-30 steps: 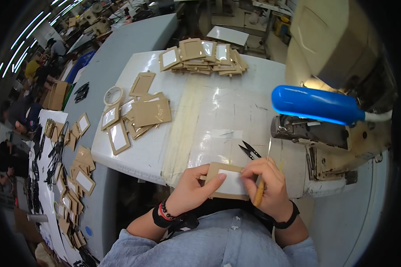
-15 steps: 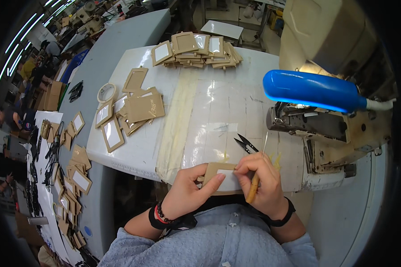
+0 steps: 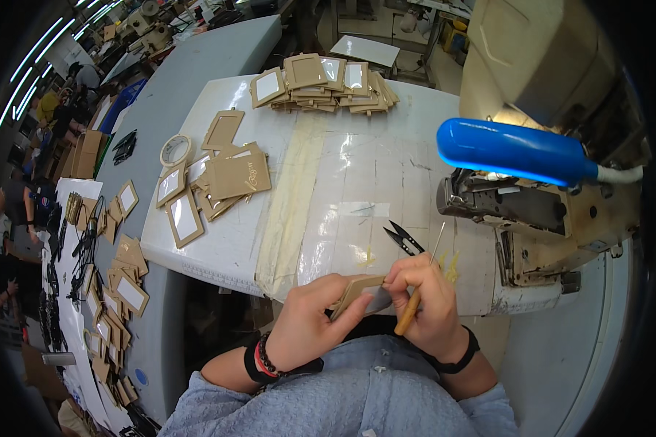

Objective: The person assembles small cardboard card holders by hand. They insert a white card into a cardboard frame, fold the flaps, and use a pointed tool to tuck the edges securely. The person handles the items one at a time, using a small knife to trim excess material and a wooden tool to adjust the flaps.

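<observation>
A tan card holder with a pale window [image 3: 358, 290] is tilted up close to my body, above the table's front edge. My left hand [image 3: 316, 310] is closed round its left side, thumb on the front face. My right hand [image 3: 426, 298] pinches the holder's right corner between thumb and finger. That same hand also keeps an awl [image 3: 408, 313] in its grip, the wooden handle pointing down and the thin metal shaft pointing up and away. Just beyond my right hand lie black thread snips [image 3: 403, 237] with their blades apart.
At the table's far side sits a pile of tan card holders [image 3: 317, 84]. More holders [image 3: 237, 175] and a tape roll [image 3: 175, 150] lie to the left. A sewing machine [image 3: 503, 204] with a blue lamp [image 3: 514, 151] stands at right. Other holders [image 3: 124, 291] cover the left bench.
The card holder has turned from lying nearly face-up to a steeper tilt, its window now partly edge-on. Both hands stay on it, and the awl has shifted slightly in my right hand.
</observation>
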The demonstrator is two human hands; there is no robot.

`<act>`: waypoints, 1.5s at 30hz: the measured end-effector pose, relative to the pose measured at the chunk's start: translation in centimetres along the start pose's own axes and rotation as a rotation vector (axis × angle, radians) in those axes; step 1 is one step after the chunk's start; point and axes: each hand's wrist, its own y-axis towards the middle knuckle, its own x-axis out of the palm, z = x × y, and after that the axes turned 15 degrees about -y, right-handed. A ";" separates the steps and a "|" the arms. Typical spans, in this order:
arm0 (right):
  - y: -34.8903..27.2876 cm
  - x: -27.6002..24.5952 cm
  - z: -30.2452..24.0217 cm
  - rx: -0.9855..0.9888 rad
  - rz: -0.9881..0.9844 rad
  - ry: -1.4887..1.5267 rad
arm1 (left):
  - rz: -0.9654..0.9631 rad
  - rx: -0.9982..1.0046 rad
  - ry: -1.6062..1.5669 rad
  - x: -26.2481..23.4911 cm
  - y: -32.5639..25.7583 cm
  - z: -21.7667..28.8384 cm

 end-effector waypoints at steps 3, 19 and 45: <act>0.0 0.1 0.0 -0.032 -0.005 -0.049 | 0.014 0.069 0.063 0.2 0.0 0.0; -0.6 -0.4 0.0 0.147 -0.098 0.274 | -0.060 -0.070 -0.323 0.4 0.2 -0.1; 1.2 -1.7 0.2 -0.167 -0.160 -0.062 | -0.130 0.070 -0.017 0.1 0.6 1.0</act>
